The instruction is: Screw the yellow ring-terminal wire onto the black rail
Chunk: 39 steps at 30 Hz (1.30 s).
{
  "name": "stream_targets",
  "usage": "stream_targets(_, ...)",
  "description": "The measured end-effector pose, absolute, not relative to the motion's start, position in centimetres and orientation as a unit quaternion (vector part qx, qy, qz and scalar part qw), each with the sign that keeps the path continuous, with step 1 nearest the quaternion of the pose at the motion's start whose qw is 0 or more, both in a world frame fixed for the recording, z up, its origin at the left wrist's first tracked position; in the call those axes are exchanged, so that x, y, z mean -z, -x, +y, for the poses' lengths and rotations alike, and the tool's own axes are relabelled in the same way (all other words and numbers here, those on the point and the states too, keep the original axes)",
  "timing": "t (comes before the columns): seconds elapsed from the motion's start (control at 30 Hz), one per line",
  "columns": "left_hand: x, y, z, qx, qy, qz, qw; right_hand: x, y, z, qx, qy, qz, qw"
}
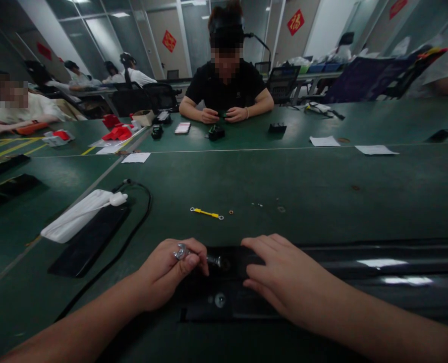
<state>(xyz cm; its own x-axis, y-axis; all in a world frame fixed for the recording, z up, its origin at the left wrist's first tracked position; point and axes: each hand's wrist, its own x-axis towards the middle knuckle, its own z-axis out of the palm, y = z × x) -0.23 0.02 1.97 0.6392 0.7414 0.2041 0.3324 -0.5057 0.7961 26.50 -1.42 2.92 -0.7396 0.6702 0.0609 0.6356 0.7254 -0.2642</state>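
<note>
In my left hand (pixel 173 272) is a metal wrench (pixel 180 251); its open-ended head shows above my curled fingers. The wrench's other end points right, over the end of a long glossy black panel (pixel 360 277), beside a dark round fitting that is hard to make out. My right hand (pixel 275 275) is over the same panel, fingers apart and slightly bent, holding nothing visible. A round silver bolt head (pixel 220 300) sits in the panel's near left corner. Beyond my hands lie a yellow cable with ring terminals (pixel 207 214) and a small brass-coloured nut or washer (pixel 231 212).
A white power bank-like block (pixel 78 217), a black slab (pixel 91 242) and a black cable (pixel 133 229) lie left on the green table (pixel 322 196). Across it a person (pixel 227 85) handles a small part. Red pieces (pixel 117 132) and papers (pixel 136 158) lie farther back.
</note>
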Motion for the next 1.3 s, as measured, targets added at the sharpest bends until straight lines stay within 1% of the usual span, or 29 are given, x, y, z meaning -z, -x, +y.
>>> stream_targets(0.13,-1.89,0.16,0.02,-0.260,-0.824,0.327,0.384,-2.96,-26.48,-1.39,-0.119,0.355,-0.924,0.077)
stream_targets(0.33,-1.68,0.16,0.01,-0.273,-0.821,0.311,0.394,-2.85,-26.47,-1.40,-0.117,0.354,-0.924,0.085)
stream_targets(0.77,-1.93,-0.09,0.16,-0.265,-0.838,0.295,0.375,-2.90,-26.47,-1.39,-0.120,0.356,-0.924,0.075)
stream_targets(0.9,-1.82,-0.07,0.11,-0.265,-0.829,0.302,0.390,-2.96,-26.47,-1.46,-0.122,0.360,-0.922,0.075)
stream_targets(1.1,-1.54,-0.14,-0.14,-0.263,-0.791,0.328,0.445,-2.94,-26.44,-1.42,-0.119,0.358,-0.923,0.074)
stream_targets(1.3,-1.57,-0.16,-0.15,-0.264,-0.803,0.320,0.429,-2.85,-26.38,-1.33,-0.119,0.356,-0.924,0.071)
